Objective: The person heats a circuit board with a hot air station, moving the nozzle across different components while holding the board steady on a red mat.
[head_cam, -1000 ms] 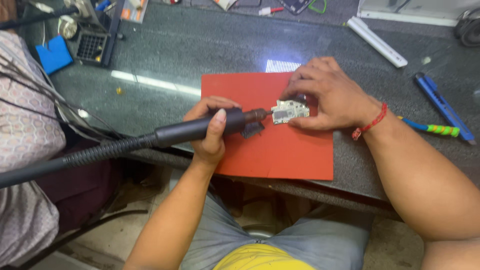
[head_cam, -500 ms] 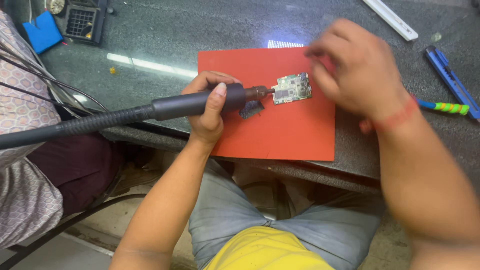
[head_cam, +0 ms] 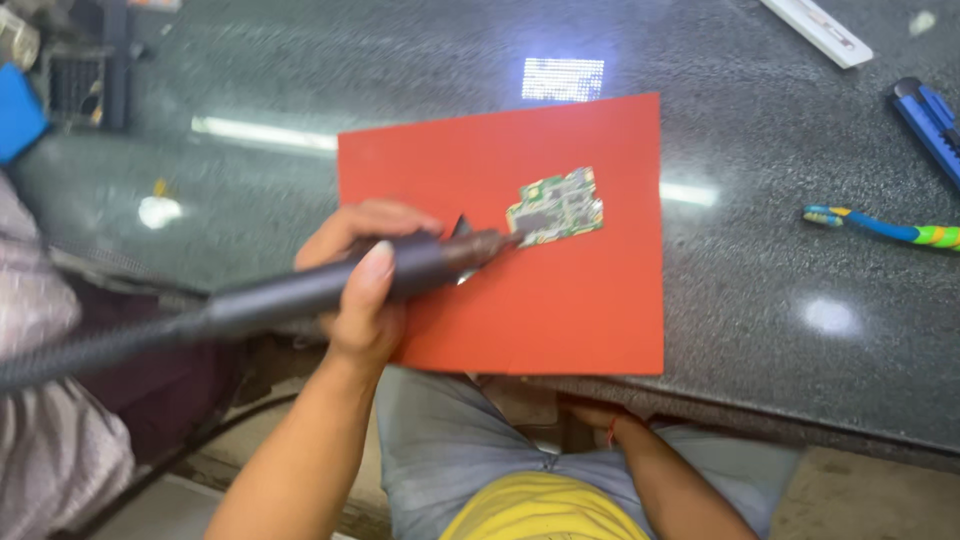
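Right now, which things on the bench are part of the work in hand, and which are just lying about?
In use: left hand gripping the dark hot-air tool, nozzle at the green circuit board on the red mat.

Lying about: blue utility knife, striped toothbrush, white bar, blue item at far left.

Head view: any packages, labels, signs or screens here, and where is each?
None legible.
Long white flat box: top right on the grey counter, any marking too small to tell.
Dark gridded device: top left, blurred; whether it has a screen cannot be told.
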